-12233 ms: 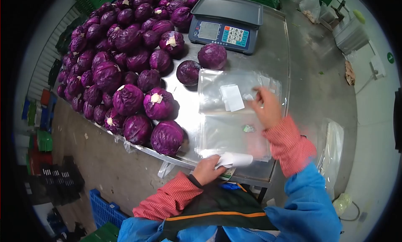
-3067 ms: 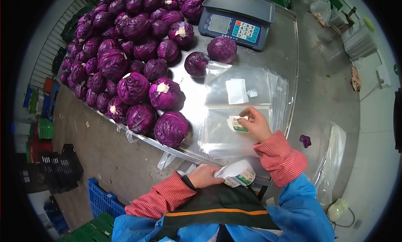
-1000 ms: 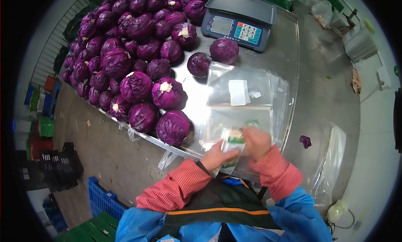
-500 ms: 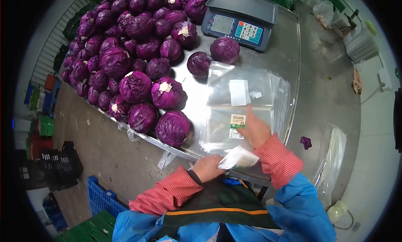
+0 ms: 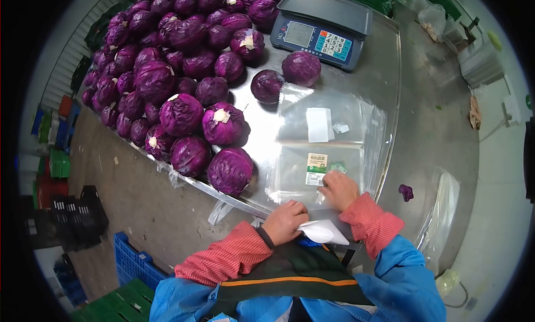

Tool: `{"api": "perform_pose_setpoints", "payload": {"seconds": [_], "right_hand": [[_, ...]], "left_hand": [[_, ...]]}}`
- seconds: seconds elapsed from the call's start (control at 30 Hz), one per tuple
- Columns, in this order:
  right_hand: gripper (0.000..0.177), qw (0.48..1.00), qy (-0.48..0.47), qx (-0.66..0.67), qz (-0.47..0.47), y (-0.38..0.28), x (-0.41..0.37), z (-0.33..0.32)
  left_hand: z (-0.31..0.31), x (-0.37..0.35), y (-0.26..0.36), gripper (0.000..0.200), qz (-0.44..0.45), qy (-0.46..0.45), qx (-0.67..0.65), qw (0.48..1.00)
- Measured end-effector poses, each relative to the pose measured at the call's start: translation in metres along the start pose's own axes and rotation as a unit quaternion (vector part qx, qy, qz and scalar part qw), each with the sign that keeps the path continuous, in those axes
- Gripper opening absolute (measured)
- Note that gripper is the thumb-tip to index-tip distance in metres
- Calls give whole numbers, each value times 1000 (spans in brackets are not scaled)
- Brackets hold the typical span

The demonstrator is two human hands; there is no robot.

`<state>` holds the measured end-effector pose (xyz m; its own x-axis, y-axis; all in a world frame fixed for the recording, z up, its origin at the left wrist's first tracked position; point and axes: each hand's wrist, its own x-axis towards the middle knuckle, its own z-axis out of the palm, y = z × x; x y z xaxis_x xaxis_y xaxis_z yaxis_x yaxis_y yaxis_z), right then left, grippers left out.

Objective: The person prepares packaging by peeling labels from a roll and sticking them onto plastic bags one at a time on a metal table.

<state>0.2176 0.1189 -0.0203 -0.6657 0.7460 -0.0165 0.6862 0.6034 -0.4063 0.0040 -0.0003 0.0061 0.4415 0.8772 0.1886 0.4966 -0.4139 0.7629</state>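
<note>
My left hand (image 5: 285,222) is closed on a folded strip of white label paper (image 5: 324,232) near the table's front edge. My right hand (image 5: 339,189) rests on the lower part of a clear plastic bag (image 5: 290,155), its fingers curled together at the plastic beside a printed label (image 5: 316,167). That label is cream and green with a white barcode area, and lies flat on the bag. Small white slips of paper (image 5: 319,125) sit on the upper part of the bags. Beyond them are two red cabbages (image 5: 301,68), apart from the heap.
A large heap of red cabbages (image 5: 184,66) covers the left of the metal table (image 5: 262,127). A digital scale (image 5: 317,35) stands at the back. Blue (image 5: 134,260) and green crates (image 5: 114,305) are on the floor at the left. A purple leaf (image 5: 405,193) lies at the right.
My right hand has moved down from the label's right side to below it, its fingers now curled. In my left hand, the label paper has turned and shows its white side.
</note>
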Motion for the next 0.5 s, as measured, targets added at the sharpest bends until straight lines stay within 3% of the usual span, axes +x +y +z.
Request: {"api": "perform_pose_setpoints", "payload": {"seconds": [0.2,0.3,0.4,0.5], "right_hand": [[22,1000,-4,-9,-18,1,-2,-4],[21,999,-16,28,24,4,2,-4],[22,976,-123,137,121,7,11,-30],[27,982,-149,83,81,26,43,-60]], "left_hand": [[-1,0,3,28,3,29,9,1000],[5,-4,0,29,8,18,-1,1000],[0,-3,2,29,15,31,8,999],[2,-3,-2,27,-11,22,-2,1000]]}}
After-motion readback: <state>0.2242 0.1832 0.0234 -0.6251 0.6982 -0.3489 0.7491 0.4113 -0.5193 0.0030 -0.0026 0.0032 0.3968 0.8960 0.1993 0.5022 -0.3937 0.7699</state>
